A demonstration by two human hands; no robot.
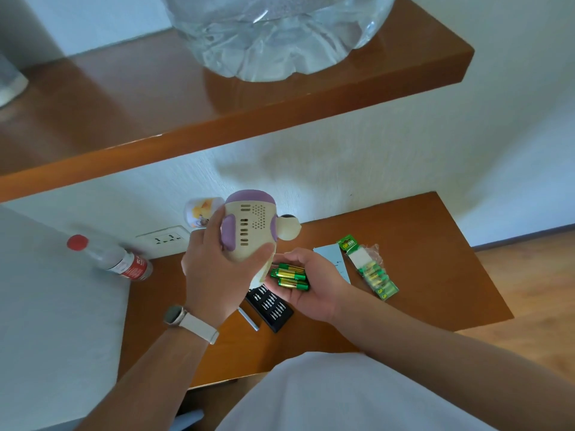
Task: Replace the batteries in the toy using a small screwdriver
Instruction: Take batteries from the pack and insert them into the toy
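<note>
Gripping toy [249, 228] in left hand [211, 275], cupping loose batteries [289, 276] in right hand [317, 284] beneath, risking spills on any tilt.

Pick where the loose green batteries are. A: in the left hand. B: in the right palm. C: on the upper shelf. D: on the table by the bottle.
B: the loose batteries lie in the cupped right hand, just below the toy that the left hand grips.

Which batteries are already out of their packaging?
The three loose batteries cupped in the right hand; the others sit in the green pack on the table.
</note>
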